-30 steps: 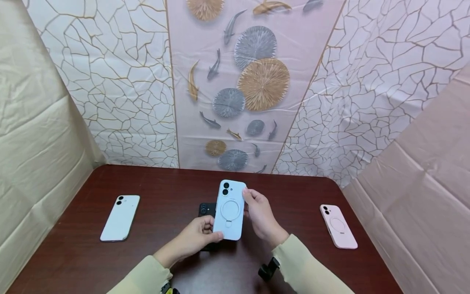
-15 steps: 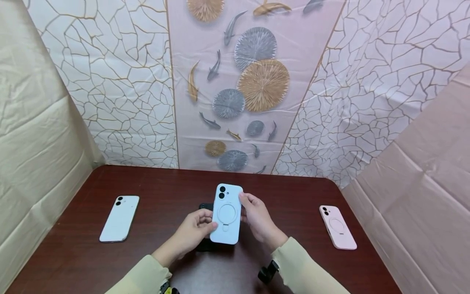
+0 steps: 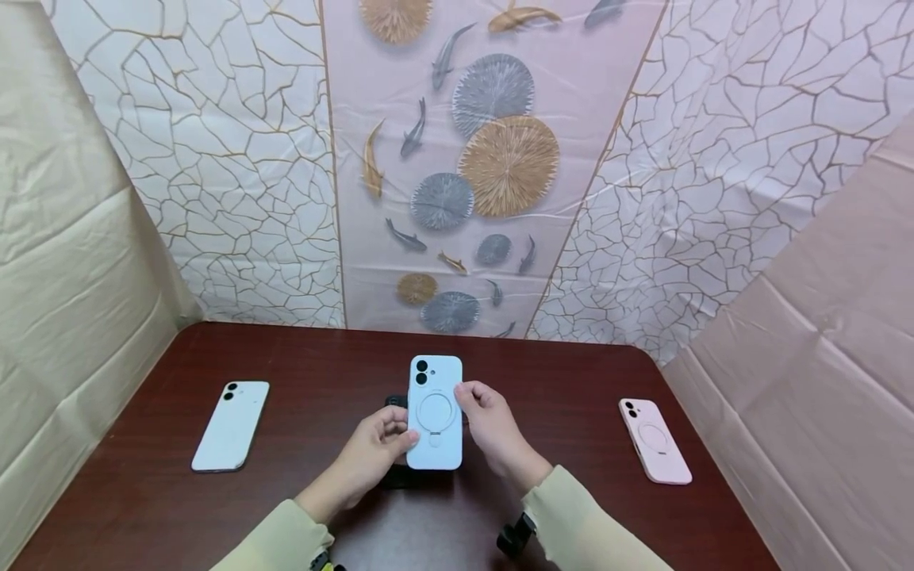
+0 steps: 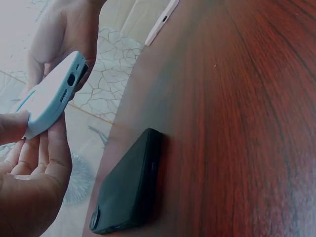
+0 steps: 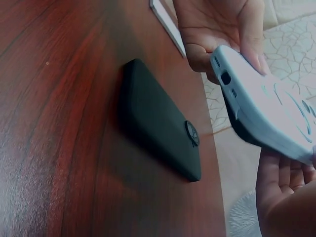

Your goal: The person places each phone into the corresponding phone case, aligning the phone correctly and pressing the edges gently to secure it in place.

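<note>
A phone in a light blue case [image 3: 435,444] with a ring on its back is held above the table, back facing up. My left hand [image 3: 366,452] grips its lower left edge, thumb on the back and fingers underneath. On the upper right edge my right hand [image 3: 496,428] pinches it between thumb and fingers. In the right wrist view a dark underside shows below the case [image 5: 261,106]. The left wrist view shows a dark edge sticking out past the case's corner. Below lies a black phone [image 5: 153,118], camera side up, mostly hidden in the head view.
A white phone [image 3: 231,426] lies at the left of the dark red wooden table [image 3: 321,365]. At the right is a pink phone or case [image 3: 654,441] with a ring. Patterned cloth walls [image 3: 250,174] border the table's back and sides.
Both hands have brought the light blue cased phone slightly left, turning it from a tilt to nearly straight. Both hands keep their hold. The other phones stay put.
</note>
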Motion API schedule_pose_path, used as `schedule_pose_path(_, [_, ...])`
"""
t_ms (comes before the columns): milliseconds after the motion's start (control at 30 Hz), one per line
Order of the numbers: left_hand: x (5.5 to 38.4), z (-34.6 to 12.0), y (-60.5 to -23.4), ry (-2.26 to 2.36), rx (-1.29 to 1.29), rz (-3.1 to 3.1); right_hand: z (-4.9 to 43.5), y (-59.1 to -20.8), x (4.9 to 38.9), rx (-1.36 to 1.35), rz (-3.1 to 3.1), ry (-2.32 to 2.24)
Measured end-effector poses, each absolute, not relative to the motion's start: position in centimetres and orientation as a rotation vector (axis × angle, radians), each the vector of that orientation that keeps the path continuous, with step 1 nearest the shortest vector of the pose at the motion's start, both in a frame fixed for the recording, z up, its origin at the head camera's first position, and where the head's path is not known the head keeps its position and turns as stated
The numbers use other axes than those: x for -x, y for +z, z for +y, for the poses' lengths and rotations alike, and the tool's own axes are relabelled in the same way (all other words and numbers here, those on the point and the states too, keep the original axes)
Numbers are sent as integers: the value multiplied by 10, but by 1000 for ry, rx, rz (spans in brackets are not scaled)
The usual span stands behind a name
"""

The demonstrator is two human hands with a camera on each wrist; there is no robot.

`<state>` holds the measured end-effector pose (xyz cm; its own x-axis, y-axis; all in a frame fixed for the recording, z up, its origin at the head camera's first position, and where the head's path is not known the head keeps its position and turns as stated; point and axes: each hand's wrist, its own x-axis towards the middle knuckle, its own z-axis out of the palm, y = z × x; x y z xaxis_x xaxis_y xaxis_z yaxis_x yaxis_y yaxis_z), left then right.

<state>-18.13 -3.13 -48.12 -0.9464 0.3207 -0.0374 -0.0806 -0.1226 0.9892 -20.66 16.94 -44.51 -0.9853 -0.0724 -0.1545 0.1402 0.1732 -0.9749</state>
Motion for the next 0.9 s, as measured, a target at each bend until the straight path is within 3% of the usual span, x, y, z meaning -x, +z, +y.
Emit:
schedule_pose_path(467, [182, -36, -477, 2175, -203, 1918, 168, -450, 198, 83, 2086, -1929])
schedule_pose_path(900, [183, -34, -483, 2218, -196, 1879, 167, -453, 197, 51, 2092, -1953])
